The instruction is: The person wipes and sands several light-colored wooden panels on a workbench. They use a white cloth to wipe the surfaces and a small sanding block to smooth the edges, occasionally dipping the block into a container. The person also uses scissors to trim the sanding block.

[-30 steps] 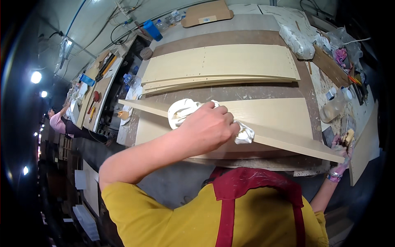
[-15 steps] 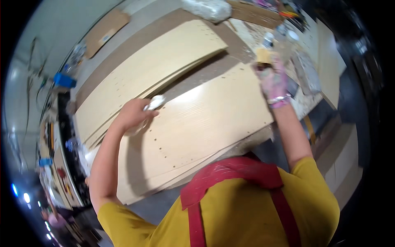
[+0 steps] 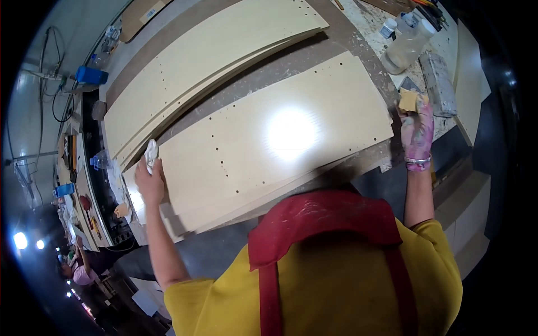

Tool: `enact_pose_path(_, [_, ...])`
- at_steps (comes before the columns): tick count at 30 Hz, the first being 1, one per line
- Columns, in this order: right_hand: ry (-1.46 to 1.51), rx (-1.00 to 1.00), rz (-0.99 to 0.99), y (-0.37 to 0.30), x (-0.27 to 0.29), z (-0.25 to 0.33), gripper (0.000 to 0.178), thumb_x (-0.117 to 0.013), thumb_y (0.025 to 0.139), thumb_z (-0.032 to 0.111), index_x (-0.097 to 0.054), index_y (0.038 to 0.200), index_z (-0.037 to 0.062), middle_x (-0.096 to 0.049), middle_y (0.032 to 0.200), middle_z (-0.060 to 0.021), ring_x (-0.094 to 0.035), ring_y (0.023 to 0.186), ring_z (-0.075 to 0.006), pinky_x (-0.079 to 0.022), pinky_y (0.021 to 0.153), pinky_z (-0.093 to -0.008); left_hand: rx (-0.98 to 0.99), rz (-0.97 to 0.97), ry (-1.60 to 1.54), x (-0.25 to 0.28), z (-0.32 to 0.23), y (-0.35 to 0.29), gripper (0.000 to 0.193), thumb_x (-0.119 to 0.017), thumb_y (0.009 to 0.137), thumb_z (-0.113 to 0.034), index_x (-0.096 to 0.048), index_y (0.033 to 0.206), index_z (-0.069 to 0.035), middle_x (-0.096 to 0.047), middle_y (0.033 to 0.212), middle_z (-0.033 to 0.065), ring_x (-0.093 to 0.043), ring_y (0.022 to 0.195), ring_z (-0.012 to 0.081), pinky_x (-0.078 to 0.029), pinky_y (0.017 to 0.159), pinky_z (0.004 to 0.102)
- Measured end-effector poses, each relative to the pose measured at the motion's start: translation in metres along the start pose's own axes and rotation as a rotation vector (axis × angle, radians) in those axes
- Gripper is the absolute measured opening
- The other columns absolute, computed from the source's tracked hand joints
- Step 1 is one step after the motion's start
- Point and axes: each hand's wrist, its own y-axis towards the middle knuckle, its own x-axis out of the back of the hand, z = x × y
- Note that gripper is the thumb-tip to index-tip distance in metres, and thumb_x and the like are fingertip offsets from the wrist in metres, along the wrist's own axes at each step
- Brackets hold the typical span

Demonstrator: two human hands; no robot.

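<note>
A white cloth (image 3: pixel 151 151) is pinched by the left hand (image 3: pixel 150 182) at the left end of the pale drilled panel (image 3: pixel 336 101), which is laid between both hands; a tan block (image 3: pixel 408 101) is gripped by the right hand (image 3: pixel 417 129), just beyond the panel's right end. Near it, a translucent capped bottle (image 3: pixel 404 51) is seen, its contents indistinct

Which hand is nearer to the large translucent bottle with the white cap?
Right. The right hand is on the near side of the bottle; the left hand is far away, by the left end of the nearer board.
</note>
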Motion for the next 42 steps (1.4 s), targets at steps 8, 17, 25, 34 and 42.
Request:
enact_pose_path(8, [0.233, -0.092, 0.115, -0.007, 0.006, 0.011, 0.027, -0.052, 0.093, 0.017, -0.053, 0.118, 0.0062, -0.056, 0.119, -0.0121, -0.055, 0.111, -0.0258, -0.048, 0.093, -0.046, -1.241, 0.233, -0.521, -0.05, -0.321, -0.135, 0.023, -0.057, 0.078, -0.011, -0.061, 0.101, -0.009, -0.063, 0.094, 0.0087, -0.061, 0.08, 0.0281, -0.051, 0.062, 0.0362])
enact_pose_path(17, [0.281, -0.052, 0.035, -0.014, 0.056, 0.054, 0.029, -0.05, 0.095, 0.018, -0.05, 0.121, 0.0055, -0.056, 0.12, -0.0131, -0.055, 0.108, -0.0255, -0.046, 0.094, -0.0473, -0.26, -0.236, -0.183, -0.04, -0.143, -0.01, 0.034, -0.055, 0.088, -0.023, -0.058, 0.115, -0.002, -0.062, 0.105, 0.0188, -0.059, 0.098, 0.0309, -0.047, 0.086, 0.0411])
enact_pose_path(25, [0.291, -0.027, -0.027, -0.026, 0.058, 0.063, 0.03, -0.051, 0.094, 0.016, -0.05, 0.121, 0.0048, -0.055, 0.12, -0.0122, -0.053, 0.111, -0.026, -0.045, 0.095, -0.0465, -1.3, 0.366, -0.744, -0.024, -0.374, -0.168, 0.031, -0.068, 0.071, -0.014, -0.062, 0.101, -0.008, -0.061, 0.095, 0.0114, -0.059, 0.089, 0.0296, -0.05, 0.078, 0.0429])
enact_pose_path(34, [0.302, -0.054, -0.257, -0.045, 0.15, 0.07, 0.023, -0.053, 0.094, 0.021, -0.056, 0.115, 0.011, -0.059, 0.118, -0.0081, -0.056, 0.107, -0.0226, -0.046, 0.093, -0.047, -0.109, -0.286, -0.024, -0.012, -0.104, -0.081, 0.039, -0.055, 0.09, -0.024, -0.054, 0.121, 0.0, -0.061, 0.106, 0.0233, -0.057, 0.099, 0.0359, -0.045, 0.085, 0.0437])
enact_pose_path(42, [0.348, -0.069, 0.032, -0.026, 0.114, 0.083, 0.026, -0.049, 0.095, 0.022, -0.054, 0.118, 0.009, -0.057, 0.12, -0.0091, -0.055, 0.109, -0.0229, -0.043, 0.096, -0.0458, -1.196, 0.536, -0.665, -0.039, -0.385, -0.185, 0.035, -0.068, 0.074, -0.013, -0.061, 0.107, -0.009, -0.062, 0.102, 0.0111, -0.058, 0.096, 0.0301, -0.048, 0.082, 0.0405])
